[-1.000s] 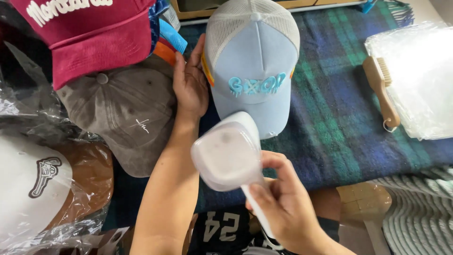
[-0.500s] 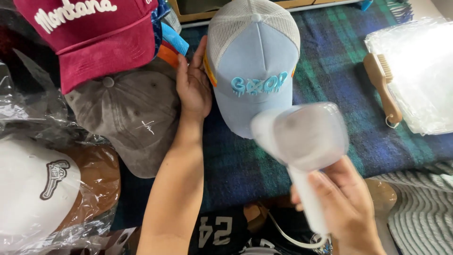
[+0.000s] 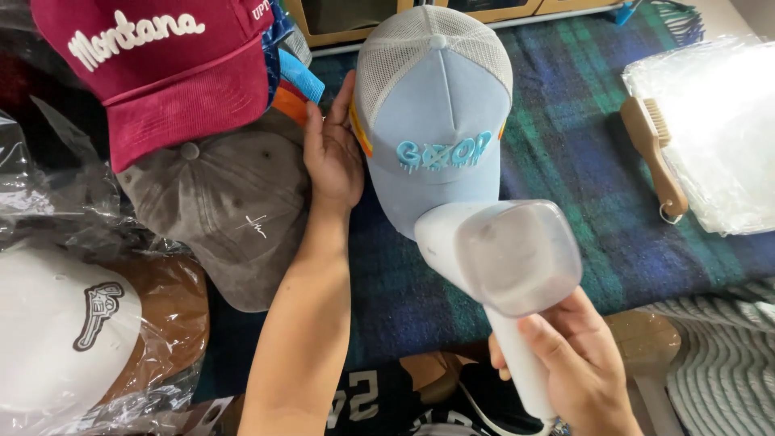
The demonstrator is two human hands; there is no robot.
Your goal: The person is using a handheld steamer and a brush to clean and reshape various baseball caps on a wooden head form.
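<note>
A light blue cap with a pale mesh back and raised turquoise lettering lies on a dark blue-green plaid cloth. My left hand rests flat against the cap's left side, fingers together and pointing away from me. A white handheld steamer with a cloudy translucent head hovers over the cap's brim, its handle gripped from below by my right hand.
Left of the blue cap lie a grey washed cap, a maroon corduroy cap and a white-and-brown cap in clear plastic. A wooden brush and a stack of clear plastic bags sit at the right.
My right hand has carried the steamer from the lower middle rightward and up, its head now over the blue cap's brim. My left hand has stayed against the cap's side.
</note>
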